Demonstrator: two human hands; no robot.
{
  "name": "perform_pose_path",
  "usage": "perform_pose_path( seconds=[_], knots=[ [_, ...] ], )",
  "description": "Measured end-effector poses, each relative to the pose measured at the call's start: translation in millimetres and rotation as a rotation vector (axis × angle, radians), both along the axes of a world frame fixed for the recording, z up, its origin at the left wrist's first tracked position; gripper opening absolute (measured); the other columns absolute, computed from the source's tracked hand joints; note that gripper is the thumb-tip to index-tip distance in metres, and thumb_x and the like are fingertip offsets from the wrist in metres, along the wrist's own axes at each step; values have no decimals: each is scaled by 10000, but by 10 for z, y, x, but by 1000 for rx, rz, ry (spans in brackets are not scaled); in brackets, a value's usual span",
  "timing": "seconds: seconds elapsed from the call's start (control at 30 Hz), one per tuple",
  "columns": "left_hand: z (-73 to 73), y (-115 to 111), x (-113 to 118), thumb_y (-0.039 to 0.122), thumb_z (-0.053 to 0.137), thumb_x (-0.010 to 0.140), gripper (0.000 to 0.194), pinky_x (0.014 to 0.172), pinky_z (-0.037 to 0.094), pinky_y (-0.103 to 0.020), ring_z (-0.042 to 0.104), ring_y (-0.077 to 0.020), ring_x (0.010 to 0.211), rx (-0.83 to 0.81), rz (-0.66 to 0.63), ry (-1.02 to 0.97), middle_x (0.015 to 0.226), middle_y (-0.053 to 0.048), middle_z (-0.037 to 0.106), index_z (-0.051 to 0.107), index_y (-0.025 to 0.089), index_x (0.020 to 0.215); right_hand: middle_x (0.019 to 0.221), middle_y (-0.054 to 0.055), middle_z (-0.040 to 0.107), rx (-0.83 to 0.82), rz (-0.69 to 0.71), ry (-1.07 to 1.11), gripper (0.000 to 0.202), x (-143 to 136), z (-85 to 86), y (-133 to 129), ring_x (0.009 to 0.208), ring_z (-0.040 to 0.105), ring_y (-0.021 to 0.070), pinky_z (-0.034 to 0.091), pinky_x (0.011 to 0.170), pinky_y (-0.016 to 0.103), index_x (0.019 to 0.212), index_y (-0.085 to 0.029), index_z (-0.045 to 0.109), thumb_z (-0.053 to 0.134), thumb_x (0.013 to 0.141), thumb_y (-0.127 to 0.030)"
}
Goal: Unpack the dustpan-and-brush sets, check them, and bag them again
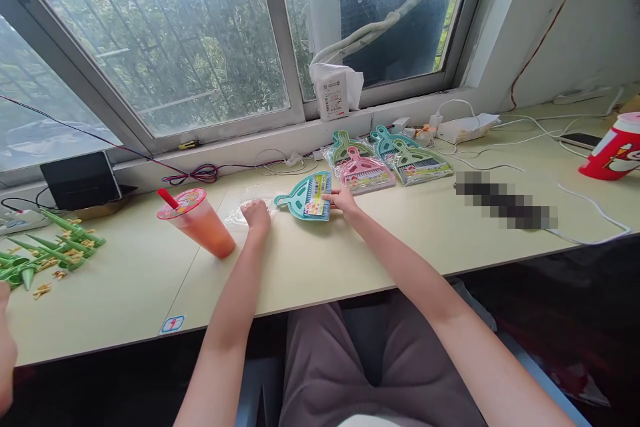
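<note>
The right hand (342, 201) grips the edge of a teal plastic dustpan-and-brush set (306, 197) with its fingers, above the pale yellow surface (305, 267); the left hand (257, 213) has its fingers curled closed against crumpled clear plastic wrap (239, 213) beside the handle. Behind the right hand lie wrapped green, pink and teal sets (367, 170), near the white-walled windowsill

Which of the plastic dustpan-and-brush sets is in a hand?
The teal plastic set, held at its brush end by the right hand; the pink set, two green ones and another teal one lie together.
</note>
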State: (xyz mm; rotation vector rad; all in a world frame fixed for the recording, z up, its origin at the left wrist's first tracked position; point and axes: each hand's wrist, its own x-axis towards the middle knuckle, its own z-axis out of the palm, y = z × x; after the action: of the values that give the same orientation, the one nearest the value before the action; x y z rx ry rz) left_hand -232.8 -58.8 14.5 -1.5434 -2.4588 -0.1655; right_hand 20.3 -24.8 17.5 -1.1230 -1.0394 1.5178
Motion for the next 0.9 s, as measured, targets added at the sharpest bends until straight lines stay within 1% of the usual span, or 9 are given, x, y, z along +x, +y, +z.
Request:
perform_pose_path(
  seconds=[0.1, 0.2, 0.33, 0.5, 0.6, 0.67, 0.77, 0.83, 0.9],
  knots=[
    [5, -11, 41, 204, 392, 982, 287, 924, 358, -425, 618, -332, 1065, 156, -40, -1, 1118, -217, 678, 622, 107, 1124, 761, 75, 770, 9, 8, 31, 128, -35, -11, -12, 660, 729, 171, 644, 704, 331, 735, -125, 709, 753, 748, -5],
    [35, -22, 114, 242, 342, 1008, 300, 924, 357, -425, 607, -321, 1055, 312, -103, 15, 1100, -186, 676, 599, 149, 1132, 769, 63, 772, 54, 15, 67, 103, -79, -12, -38, 664, 725, 165, 635, 697, 315, 759, -129, 717, 758, 757, -35],
    [77, -38, 200, 263, 345, 1014, 287, 940, 348, -427, 604, -318, 1046, 356, -177, 16, 1075, -165, 679, 597, 181, 1122, 851, 65, 787, 174, -33, 59, 130, -117, 2, -66, 739, 736, 190, 624, 698, 322, 838, -146, 741, 819, 736, -171],
    [109, -53, 224, 254, 385, 1000, 241, 958, 347, -434, 593, -322, 1073, 431, -148, -93, 1060, -154, 686, 596, 185, 1095, 1001, 73, 791, 375, -139, 35, 290, -103, 39, -66, 868, 741, 203, 603, 758, 303, 978, -180, 757, 801, 754, -360],
    [139, -63, 242, 269, 395, 995, 220, 980, 354, -433, 581, -317, 1112, 550, -129, -174, 1107, -146, 675, 588, 192, 1068, 987, 62, 793, 449, -174, 10, 256, -79, 79, -54, 882, 741, 204, 592, 783, 297, 953, -195, 766, 795, 753, -353],
    [163, -76, 271, 284, 392, 997, 216, 1014, 350, -433, 575, -307, 1134, 640, -141, -200, 1139, -147, 659, 580, 194, 1055, 943, 51, 796, 461, -127, -11, 220, -71, 107, -49, 861, 743, 207, 591, 766, 299, 913, -199, 774, 812, 732, -320],
    [194, -105, 338, 297, 396, 998, 200, 1082, 320, -430, 564, -288, 1165, 704, -270, -204, 1168, -135, 646, 574, 212, 1030, 870, 47, 795, 423, 4, -18, 196, -87, 128, -55, 778, 737, 206, 589, 683, 302, 875, -189, 780, 824, 709, -283],
    [204, -126, 393, 295, 416, 990, 174, 1119, 291, -433, 559, -281, 1175, 650, -421, -200, 1164, -120, 649, 578, 230, 988, 859, 47, 794, 399, 64, -5, 201, -112, 121, -69, 748, 731, 203, 584, 645, 299, 878, -183, 781, 821, 709, -283],
    [205, -152, 456, 294, 430, 984, 165, 1137, 275, -444, 558, -281, 1176, 574, -536, -210, 1145, -110, 653, 582, 243, 946, 872, 45, 795, 405, 73, 9, 215, -137, 105, -90, 759, 730, 201, 583, 644, 295, 877, -186, 777, 825, 704, -303]
  ],
)
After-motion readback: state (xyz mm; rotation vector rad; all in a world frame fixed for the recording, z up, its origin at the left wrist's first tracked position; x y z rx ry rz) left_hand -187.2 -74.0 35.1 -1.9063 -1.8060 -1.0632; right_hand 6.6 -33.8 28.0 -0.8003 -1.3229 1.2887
